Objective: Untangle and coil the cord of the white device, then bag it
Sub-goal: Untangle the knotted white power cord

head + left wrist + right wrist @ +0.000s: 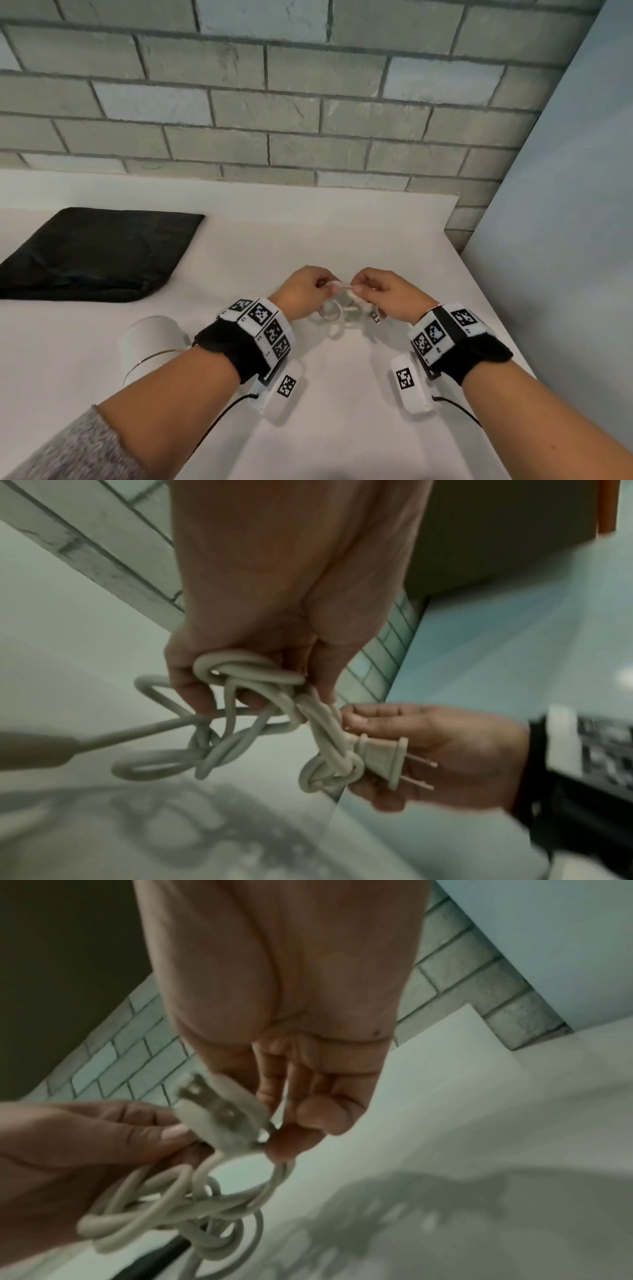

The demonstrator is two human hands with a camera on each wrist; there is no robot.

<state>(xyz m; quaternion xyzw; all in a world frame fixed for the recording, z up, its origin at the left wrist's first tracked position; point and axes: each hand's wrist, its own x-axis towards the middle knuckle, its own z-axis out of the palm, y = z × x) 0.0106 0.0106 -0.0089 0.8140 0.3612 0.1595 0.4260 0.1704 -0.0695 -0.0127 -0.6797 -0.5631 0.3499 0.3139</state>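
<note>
Both hands pinch the knotted cord (240, 718) above the table: left hand (303, 293) on a loop, right hand (387, 294) near the plug (383, 758). Device (150, 346) sits at eight o'clock. I judge hard pulling could tighten the knot.

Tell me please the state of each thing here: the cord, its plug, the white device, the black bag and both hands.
cord: knotted, lifted off the table
plug: free, prongs bare
white device: lying on the table
black bag: flat on the table, nothing put in yet
left hand: gripping cord loops
right hand: pinching cord near the plug
</note>
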